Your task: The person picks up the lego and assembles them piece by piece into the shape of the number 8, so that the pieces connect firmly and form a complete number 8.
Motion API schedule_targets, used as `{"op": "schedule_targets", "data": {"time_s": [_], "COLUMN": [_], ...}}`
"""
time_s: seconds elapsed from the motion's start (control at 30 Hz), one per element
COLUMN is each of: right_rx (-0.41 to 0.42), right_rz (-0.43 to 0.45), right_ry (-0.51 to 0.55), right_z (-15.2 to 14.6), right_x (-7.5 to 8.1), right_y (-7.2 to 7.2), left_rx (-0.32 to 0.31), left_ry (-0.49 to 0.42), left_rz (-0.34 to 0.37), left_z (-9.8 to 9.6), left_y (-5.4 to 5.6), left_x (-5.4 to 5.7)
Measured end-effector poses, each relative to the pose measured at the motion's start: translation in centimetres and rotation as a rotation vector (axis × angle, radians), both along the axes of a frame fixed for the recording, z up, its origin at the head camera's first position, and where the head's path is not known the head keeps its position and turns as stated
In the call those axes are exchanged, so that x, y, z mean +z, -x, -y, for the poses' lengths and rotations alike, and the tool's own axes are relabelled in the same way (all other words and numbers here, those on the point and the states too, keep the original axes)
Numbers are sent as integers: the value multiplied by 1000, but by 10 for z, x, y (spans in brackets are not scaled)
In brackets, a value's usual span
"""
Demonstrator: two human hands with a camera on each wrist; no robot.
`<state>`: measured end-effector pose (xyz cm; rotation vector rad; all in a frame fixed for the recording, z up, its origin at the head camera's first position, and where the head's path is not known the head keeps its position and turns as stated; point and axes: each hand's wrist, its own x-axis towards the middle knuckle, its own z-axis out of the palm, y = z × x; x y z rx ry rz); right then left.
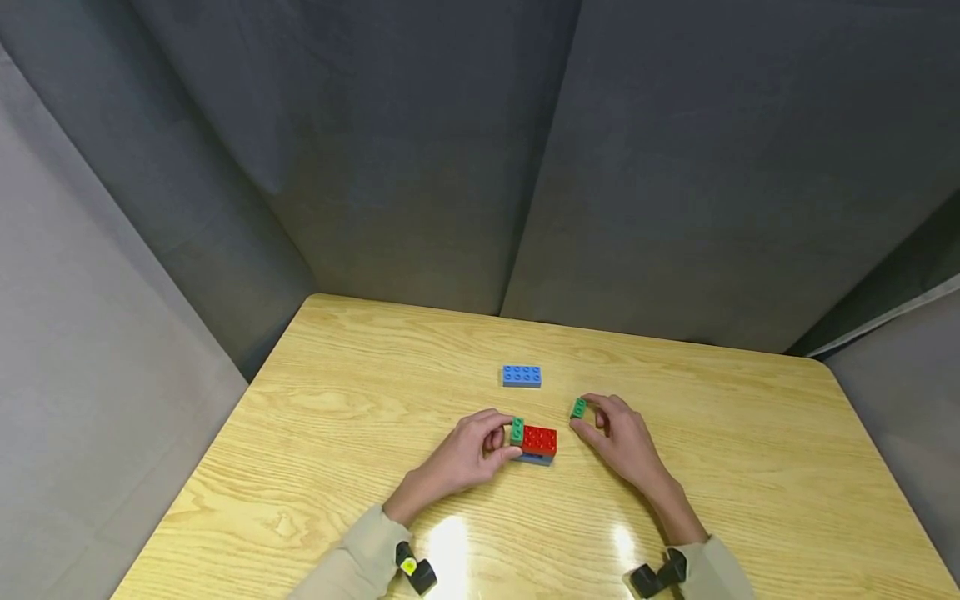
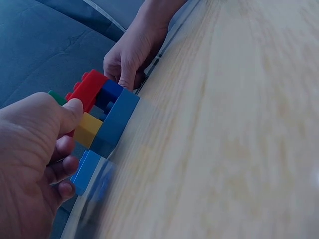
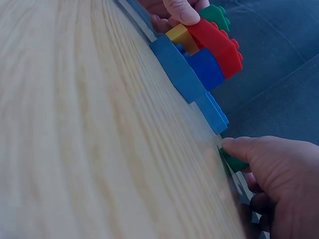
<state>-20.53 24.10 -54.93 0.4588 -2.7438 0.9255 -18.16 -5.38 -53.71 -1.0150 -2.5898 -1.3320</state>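
A brick stack stands on the table: a light-blue base (image 3: 180, 74), a yellow brick (image 2: 87, 129) and a dark-blue brick (image 3: 205, 68) with a gap between them, then a red brick (image 1: 540, 439) across both. A small green brick (image 1: 517, 430) sits at the red brick's left end. My left hand (image 1: 480, 450) pinches the stack there, index finger at the back of the green brick and thumb in front. To the right of the stack, my right hand (image 1: 621, 440) pinches a second green brick (image 1: 578, 408) by its ends, close to the tabletop.
A loose blue brick (image 1: 522, 377) lies behind the stack on the wooden table (image 1: 360, 400). Dark grey curtains (image 1: 420, 167) hang past the table's far edge, and paler grey fabric (image 1: 90, 350) hangs at the left. Black straps with small devices circle both sleeves.
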Motion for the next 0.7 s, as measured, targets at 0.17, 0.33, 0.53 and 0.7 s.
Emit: {"op": "schedule_targets", "data": {"time_s": [0.17,0.33,0.53,0.7], "right_rx": [7,12,6,-9], "right_rz": [-34,-39,-36,-24], "right_ry": [2,5,-8,-22], "right_z": [0,0,1,1], "right_x": [-4,-4,-4,-4], "right_y": [1,1,0,0], "left_rx": [1,4,4,9], "left_ry": [7,13,13,15], "left_rz": [3,-3,12,34], "left_z": [0,0,1,0], "left_y": [0,0,-1,-1], "left_x": [0,-1,-1,1]}}
